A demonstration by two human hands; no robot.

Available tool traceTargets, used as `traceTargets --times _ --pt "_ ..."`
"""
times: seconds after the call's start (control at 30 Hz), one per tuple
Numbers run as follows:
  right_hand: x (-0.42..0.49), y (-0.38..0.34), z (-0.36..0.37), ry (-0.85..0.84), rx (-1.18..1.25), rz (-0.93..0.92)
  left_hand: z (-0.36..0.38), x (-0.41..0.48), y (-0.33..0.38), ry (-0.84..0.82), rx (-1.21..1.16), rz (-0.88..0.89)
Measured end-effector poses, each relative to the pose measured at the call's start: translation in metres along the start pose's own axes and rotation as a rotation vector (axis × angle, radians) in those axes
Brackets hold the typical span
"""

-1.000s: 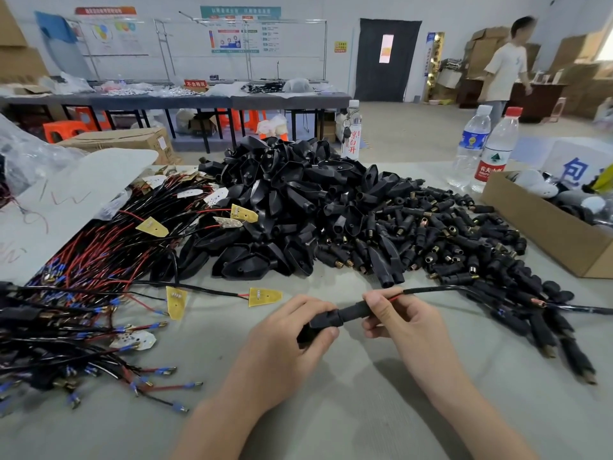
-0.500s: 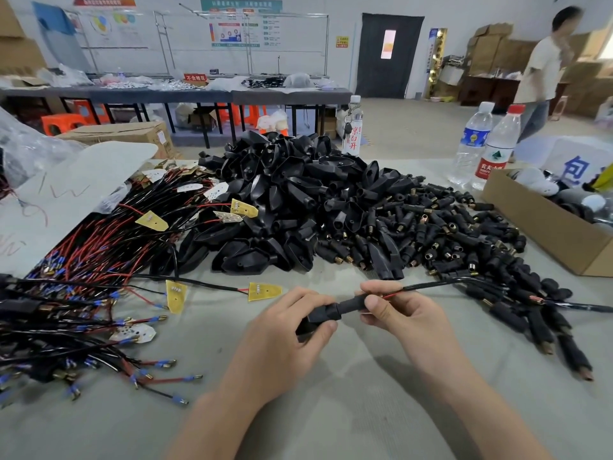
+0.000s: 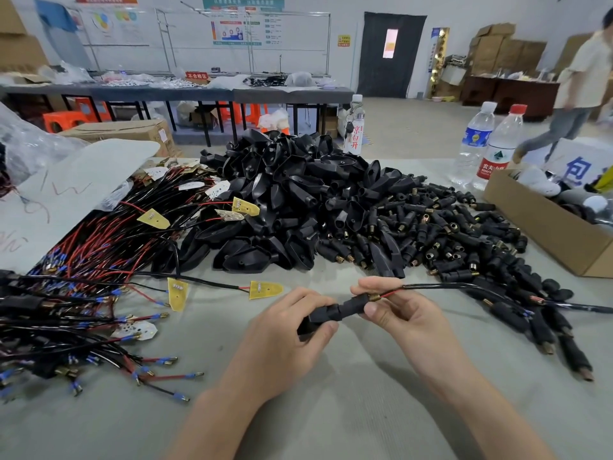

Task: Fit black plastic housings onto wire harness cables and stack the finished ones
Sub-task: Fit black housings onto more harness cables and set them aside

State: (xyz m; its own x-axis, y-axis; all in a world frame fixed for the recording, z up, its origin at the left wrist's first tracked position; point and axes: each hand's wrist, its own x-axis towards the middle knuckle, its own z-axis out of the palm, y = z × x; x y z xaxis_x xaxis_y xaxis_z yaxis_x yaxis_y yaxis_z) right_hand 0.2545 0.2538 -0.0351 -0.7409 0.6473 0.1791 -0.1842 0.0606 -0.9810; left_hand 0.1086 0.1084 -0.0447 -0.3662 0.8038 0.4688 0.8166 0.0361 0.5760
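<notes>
Here, seen from head height looking down, two bare hands meet over a grey table [image 3: 331,413]. The left hand [image 3: 285,340] grips the wider end of a black plastic housing [image 3: 328,314], with its fingers curled over the top and its thumb pressed against the near side. The right hand [image 3: 406,318] pinches the narrow end of the same housing between thumb and forefinger; the other fingers are loosely curled beneath. A brass terminal [image 3: 375,297] and a short stretch of red wire [image 3: 391,292] show just at the right fingertips. From there a black cable [image 3: 464,286] runs off to the right across the table. The housing is held just above the table, in the middle of the view and in front of the parts piles.

Behind the hands rises a large pile of empty housings [image 3: 292,197]. To its right spreads a heap of smaller black sleeves with brass ends [image 3: 447,234]. On the left lie bundled wire harnesses [image 3: 83,260], red and black with blue crimp ends. Two yellow circuit boards [image 3: 265,289] lie between that bundle and the hands. An open cardboard box [image 3: 544,227] sits at the far right, with two water bottles [image 3: 501,144] just behind it. In the background a blurred person [image 3: 580,84] is in mid-stride, and a row of cluttered tables [image 3: 199,92] stands along the far wall.
</notes>
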Motion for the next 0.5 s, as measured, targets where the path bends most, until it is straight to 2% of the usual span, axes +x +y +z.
traceTargets --times 0.5 --pt "-0.0004 0.0062 0.0012 -0.087 0.063 0.049 -0.0003 -0.0011 -0.0003 0.007 0.006 0.002"
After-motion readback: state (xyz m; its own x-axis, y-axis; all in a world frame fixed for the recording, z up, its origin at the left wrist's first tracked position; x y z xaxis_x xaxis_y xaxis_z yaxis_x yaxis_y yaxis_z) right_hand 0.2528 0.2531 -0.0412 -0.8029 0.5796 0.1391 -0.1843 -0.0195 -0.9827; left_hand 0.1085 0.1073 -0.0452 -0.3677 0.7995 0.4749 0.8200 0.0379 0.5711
